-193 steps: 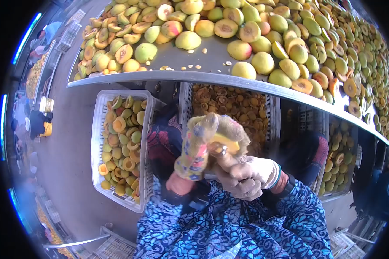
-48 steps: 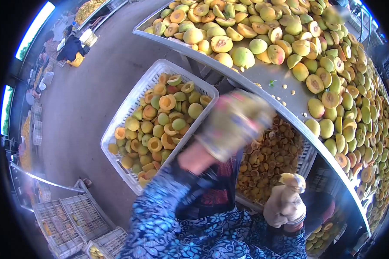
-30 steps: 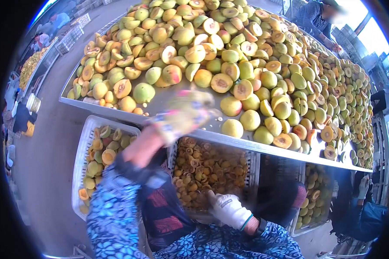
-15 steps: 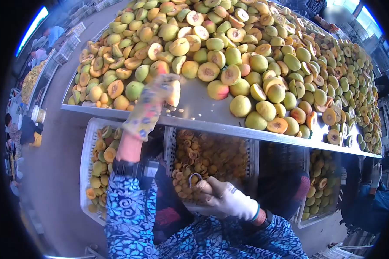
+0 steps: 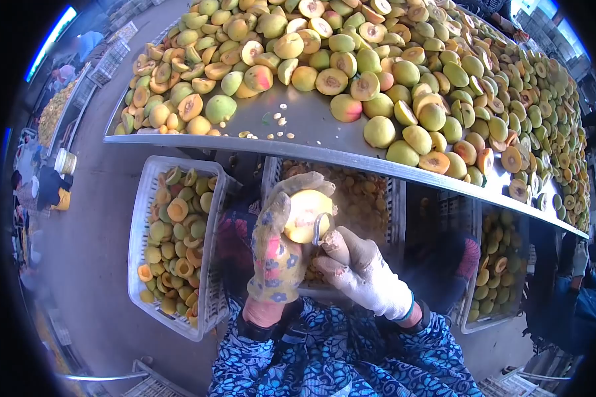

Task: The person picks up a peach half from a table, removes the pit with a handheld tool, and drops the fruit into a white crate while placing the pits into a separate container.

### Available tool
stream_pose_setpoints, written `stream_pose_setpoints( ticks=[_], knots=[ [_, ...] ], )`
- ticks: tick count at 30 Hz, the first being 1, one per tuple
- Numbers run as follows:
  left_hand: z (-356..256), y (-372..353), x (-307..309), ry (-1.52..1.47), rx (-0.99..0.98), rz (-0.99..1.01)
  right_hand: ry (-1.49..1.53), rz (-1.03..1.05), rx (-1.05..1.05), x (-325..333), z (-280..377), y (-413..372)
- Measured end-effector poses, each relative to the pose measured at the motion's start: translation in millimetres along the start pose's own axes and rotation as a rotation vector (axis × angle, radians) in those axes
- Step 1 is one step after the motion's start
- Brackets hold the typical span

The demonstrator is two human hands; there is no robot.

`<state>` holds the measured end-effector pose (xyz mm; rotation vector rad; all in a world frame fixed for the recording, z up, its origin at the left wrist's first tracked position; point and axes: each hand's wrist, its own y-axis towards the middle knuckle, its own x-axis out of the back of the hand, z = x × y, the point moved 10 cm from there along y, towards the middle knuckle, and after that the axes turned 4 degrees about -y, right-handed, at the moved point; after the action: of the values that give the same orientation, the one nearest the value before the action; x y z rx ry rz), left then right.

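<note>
In a floral-patterned glove, my left hand (image 5: 271,255) is closed around a peach half (image 5: 306,213), its cut face turned up and to the right. My right hand (image 5: 376,281), in a white glove with stained fingertips, grips the handle of a pitting knife (image 5: 320,228). The knife's curved metal loop meets the right part of the cut face. Below both hands stands a crate (image 5: 396,218) of fruit pieces, partly hidden by the gloves. Beyond them, the metal table (image 5: 245,147) bears a large heap of peach halves (image 5: 377,86).
A white crate (image 5: 138,231) of peach halves stands on the floor at left, and another crate (image 5: 471,317) at right. Small pale bits (image 5: 279,120) lie near the table's front edge. A co-worker's gloved hand (image 5: 580,259) shows at far right. More people are at far left.
My left hand has drawn back from the table edge, bringing a peach half down to my right hand. The knife's loop has risen slightly and now meets the fruit.
</note>
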<state>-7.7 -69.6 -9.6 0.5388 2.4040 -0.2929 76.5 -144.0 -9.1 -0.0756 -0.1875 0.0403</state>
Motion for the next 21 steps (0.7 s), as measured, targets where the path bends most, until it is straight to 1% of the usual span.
stream_pose_setpoints(
  ticks=[2,6,8,9,11,12,14,15,16,17,18,19,20,21],
  knots=[
    [6.4,-2.5,-3.7,-0.05,0.009,0.054,0.022,-0.001,0.011,-1.2,-8.3,0.7],
    [10.6,-3.8,-1.8,-0.02,-0.036,0.038,0.078,0.003,0.019,-2.8,-13.3,1.7],
    [12.0,-5.6,11.0,0.226,-0.08,-0.062,0.068,0.011,0.026,-4.4,-16.6,1.8],
    [14.1,-4.8,12.7,0.227,-0.072,-0.061,0.051,0.021,0.037,-5.3,-17.7,2.0],
    [24.1,-2.2,14.2,0.098,0.013,-0.03,0.047,0.025,0.017,-5.7,-23.7,2.6],
    [25.7,-0.6,14.2,0.098,0.021,-0.029,0.037,0.035,0.005,-6.4,-26.8,3.7],
    [34.5,2.3,13.7,0.002,0.093,-0.025,0.02,0.033,-0.008,-2.8,-32.0,7.6],
    [34.5,5.3,11.8,0.026,0.045,0.011,-0.001,0.036,-0.015,-1.2,-35.0,8.9],
    [34.7,7.6,9.4,0.049,-0.005,0.047,0.083,0.018,-0.038,1.6,-39.6,10.1],
    [30.5,7.2,3.8,0.094,-0.039,0.079,0.051,0.049,-0.039,2.7,-40.6,11.7],
    [31.7,8.1,7.5,0.091,-0.033,0.075,0.019,0.082,-0.04,3.7,-40.7,13.0],
    [29.8,9.1,9.3,0.125,-0.058,0.101,0.02,0.085,-0.046,5.2,-39.9,13.9],
    [27.0,9.0,10.6,0.16,-0.083,0.126,-0.044,0.094,-0.066,5.2,-39.8,14.4],
    [24.5,8.7,19.5,0.244,-0.092,0.063,-0.108,0.105,-0.083,3.7,-40.3,14.5]
  ],
)
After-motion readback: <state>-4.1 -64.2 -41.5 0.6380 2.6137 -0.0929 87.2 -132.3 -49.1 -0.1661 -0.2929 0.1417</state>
